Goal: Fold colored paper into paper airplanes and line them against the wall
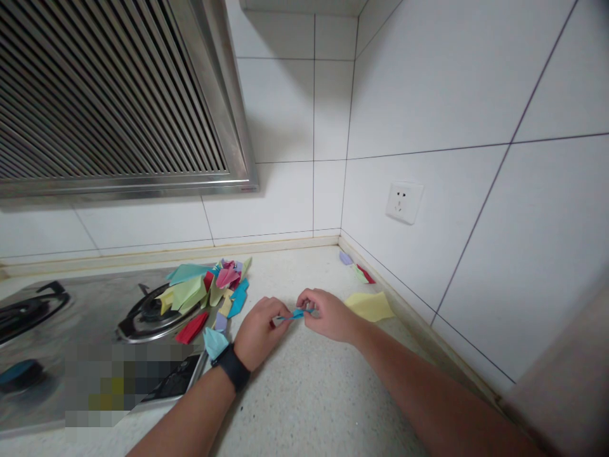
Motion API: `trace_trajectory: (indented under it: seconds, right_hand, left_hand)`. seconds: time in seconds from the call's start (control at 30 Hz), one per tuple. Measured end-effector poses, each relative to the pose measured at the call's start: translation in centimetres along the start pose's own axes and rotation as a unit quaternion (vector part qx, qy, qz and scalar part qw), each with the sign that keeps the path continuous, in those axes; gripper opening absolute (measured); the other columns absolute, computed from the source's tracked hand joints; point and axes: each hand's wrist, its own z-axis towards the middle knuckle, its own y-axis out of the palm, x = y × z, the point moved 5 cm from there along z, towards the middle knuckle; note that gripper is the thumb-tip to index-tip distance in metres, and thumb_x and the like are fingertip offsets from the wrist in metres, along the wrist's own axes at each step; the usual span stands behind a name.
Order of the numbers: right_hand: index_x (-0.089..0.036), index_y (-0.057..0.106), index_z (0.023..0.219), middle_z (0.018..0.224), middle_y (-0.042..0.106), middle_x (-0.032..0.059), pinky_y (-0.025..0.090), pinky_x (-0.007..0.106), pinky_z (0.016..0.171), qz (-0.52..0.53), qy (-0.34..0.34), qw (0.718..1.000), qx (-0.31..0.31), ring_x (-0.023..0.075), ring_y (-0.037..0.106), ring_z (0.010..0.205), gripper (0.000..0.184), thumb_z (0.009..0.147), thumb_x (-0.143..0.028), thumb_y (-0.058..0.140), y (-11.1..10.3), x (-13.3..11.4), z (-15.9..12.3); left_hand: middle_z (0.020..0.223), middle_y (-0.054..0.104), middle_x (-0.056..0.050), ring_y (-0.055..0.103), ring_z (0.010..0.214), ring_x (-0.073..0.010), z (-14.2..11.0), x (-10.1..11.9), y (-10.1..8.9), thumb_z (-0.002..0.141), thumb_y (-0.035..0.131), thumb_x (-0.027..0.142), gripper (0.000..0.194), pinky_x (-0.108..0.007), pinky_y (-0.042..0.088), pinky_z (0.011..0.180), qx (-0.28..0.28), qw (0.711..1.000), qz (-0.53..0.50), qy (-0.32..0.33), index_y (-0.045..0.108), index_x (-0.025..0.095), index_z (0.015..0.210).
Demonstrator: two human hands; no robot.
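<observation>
My left hand [259, 330] and my right hand [328, 314] meet over the speckled countertop [309, 393], both pinched on a small folded blue paper piece [295, 314] held between their fingertips. A black band sits on my left wrist [231, 367]. A heap of coloured paper pieces [209, 292] lies just left of my left hand, spilling over the edge of the stove. A yellow paper sheet [368, 306] lies right of my right hand, near the wall.
A steel gas stove [95, 317] with two burners fills the left, under a range hood [118, 95]. Small purple, green and red paper bits [356, 270] lie in the corner. A wall socket [403, 202] sits on the tiled right wall.
</observation>
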Motion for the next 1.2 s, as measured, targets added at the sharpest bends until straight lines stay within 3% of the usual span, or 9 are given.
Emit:
trace_trajectory:
  seconds: [0.37, 0.6, 1.0, 1.2]
  right_hand:
    - [-0.021, 0.06, 0.091, 0.084, 0.062, 0.0016, 0.041, 0.026, 0.07, 0.018, 0.002, 1.0, 0.002, 0.015, 0.055, 0.078, 0.015, 0.077, -0.018, 0.059, -0.1, 0.3, 0.0]
    - [-0.021, 0.06, 0.09, 0.087, 0.062, 0.0021, 0.041, 0.028, 0.076, -0.006, -0.072, 0.997, -0.001, 0.0161, 0.055, 0.083, 0.015, 0.076, -0.014, 0.06, -0.7, -0.4, -0.1]
    - [-0.019, 0.063, 0.087, 0.083, 0.064, 0.0035, 0.042, 0.028, 0.074, -0.02, -0.102, 0.994, 0.017, 0.016, 0.057, 0.08, 0.005, 0.084, -0.019, 0.059, -0.8, -0.2, 0.2]
    - [-0.019, 0.067, 0.086, 0.084, 0.069, 0.0038, 0.044, 0.028, 0.076, -0.018, -0.111, 0.993, 0.024, 0.0156, 0.061, 0.081, 0.009, 0.086, -0.026, 0.061, -0.7, 0.3, 0.1]
  left_hand:
    - [0.078, 0.061, -0.004, 0.053, 0.079, -0.0196, 0.1, -0.4, -0.4, 0.083, 0.06, 0.023, 0.005, -0.028, 0.04, 0.065, 0.015, 0.999, 0.039, -0.012, 0.061, 0.02, 0.079]
    - [0.077, 0.061, -0.003, 0.053, 0.078, -0.0189, 0.1, -1.3, -0.5, 0.083, 0.06, 0.023, 0.008, -0.027, 0.038, 0.065, 0.028, 0.998, 0.042, -0.028, 0.059, 0.02, 0.076]
    - [0.078, 0.063, -0.003, 0.054, 0.078, -0.0182, 0.2, -1.3, -0.6, 0.083, 0.062, 0.024, 0.008, -0.028, 0.039, 0.067, 0.024, 0.998, 0.047, -0.027, 0.062, 0.019, 0.076]
    - [0.073, 0.062, -0.002, 0.054, 0.074, -0.0171, 0.1, -1.6, -0.7, 0.082, 0.064, 0.024, 0.013, -0.027, 0.038, 0.065, 0.03, 0.997, 0.059, -0.049, 0.062, 0.018, 0.071]
